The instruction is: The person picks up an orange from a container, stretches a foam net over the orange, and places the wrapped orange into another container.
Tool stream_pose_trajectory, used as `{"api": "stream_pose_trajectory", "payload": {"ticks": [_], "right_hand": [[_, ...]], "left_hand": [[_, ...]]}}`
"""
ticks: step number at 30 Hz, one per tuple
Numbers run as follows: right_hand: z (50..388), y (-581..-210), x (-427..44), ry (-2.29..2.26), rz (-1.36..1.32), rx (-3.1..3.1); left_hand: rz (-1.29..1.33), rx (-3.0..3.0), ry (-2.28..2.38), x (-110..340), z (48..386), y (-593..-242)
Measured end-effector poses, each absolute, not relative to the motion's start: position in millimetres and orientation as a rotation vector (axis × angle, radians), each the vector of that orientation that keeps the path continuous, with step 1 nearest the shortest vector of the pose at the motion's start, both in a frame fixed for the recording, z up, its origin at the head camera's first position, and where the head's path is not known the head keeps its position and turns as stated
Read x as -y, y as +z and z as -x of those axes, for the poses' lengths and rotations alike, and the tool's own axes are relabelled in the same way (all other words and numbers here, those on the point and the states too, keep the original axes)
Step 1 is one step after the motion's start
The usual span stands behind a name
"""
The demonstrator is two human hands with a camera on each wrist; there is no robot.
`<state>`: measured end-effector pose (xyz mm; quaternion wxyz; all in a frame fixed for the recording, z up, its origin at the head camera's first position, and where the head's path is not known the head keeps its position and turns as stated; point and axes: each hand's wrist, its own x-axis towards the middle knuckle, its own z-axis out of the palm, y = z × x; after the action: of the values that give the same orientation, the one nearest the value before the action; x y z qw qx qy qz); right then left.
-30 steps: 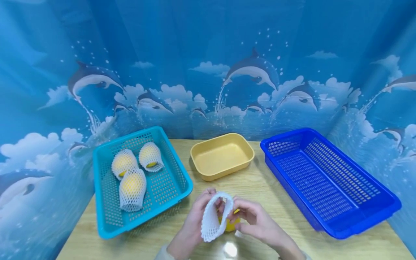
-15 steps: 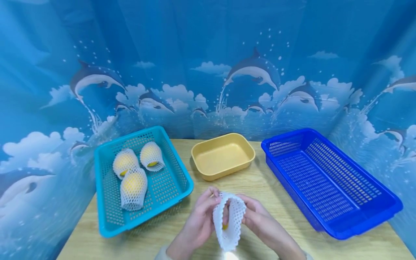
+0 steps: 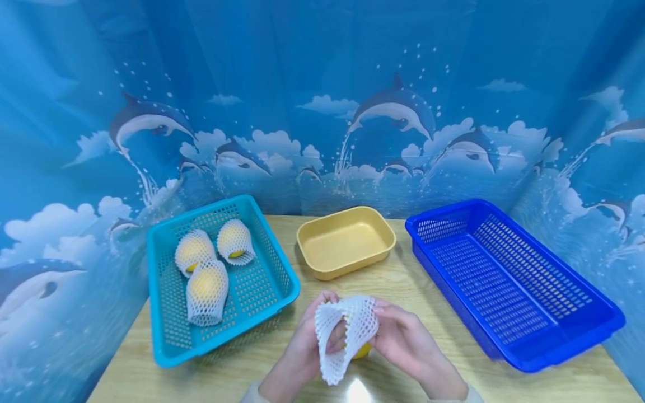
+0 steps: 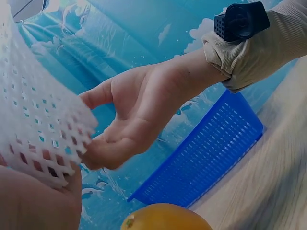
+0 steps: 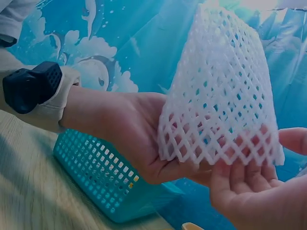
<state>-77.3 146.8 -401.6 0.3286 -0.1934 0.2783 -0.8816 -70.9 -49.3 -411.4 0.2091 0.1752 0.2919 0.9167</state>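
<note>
A white foam fruit net (image 3: 360,319) is stretched between both hands in the head view, with its mouth spread wide. The left hand (image 3: 302,350) grips one side of the rim. On the other side, the right hand (image 3: 408,347) pinches the net; its thumb and fingers also show at the net's edge in the left wrist view. A yellow fruit (image 3: 363,351) lies on the table under the net, mostly hidden by it; its smooth top (image 4: 165,219) appears at the bottom of the left wrist view. In the right wrist view the net (image 5: 220,96) stands upright, fingers inside its lower rim.
A teal basket (image 3: 242,310) on the left holds three netted yellow fruits (image 3: 206,288). A yellow tray (image 3: 347,246) stands behind the hands. To the right is a blue basket (image 3: 484,291). A dolphin-print curtain (image 3: 322,84) encloses the wooden table (image 3: 403,280).
The fruit net was first held mainly at the left, then spread by both hands, and has now tilted and shifted slightly left. The right hand has left the yellow fruit for the net.
</note>
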Motion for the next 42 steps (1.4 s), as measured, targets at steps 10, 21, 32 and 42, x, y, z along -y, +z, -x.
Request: {"api": "stream_pose_trajectory", "payload": {"ticks": [10, 21, 32, 42], "right_hand": [[82.2, -407.8, -149.1, -2.323, 0.32, -0.884], [93.3, -433.7, -153.0, -2.285, 0.186, -1.194], [97.9, -465.0, -154.6, -2.239, 0.04, -1.357], [98.5, -486.7, -155.7, -2.231, -0.036, -1.485]], "left_hand": [[-0.008, -1.077, 2.562, 48.9, 74.8, -419.1], [0.162, -1.161, 2.576, 51.2, 82.4, -446.7], [0.301, -1.296, 2.551, 52.1, 91.1, -481.0], [0.325, -1.725, 2.427, 46.1, 96.8, -503.8]]}}
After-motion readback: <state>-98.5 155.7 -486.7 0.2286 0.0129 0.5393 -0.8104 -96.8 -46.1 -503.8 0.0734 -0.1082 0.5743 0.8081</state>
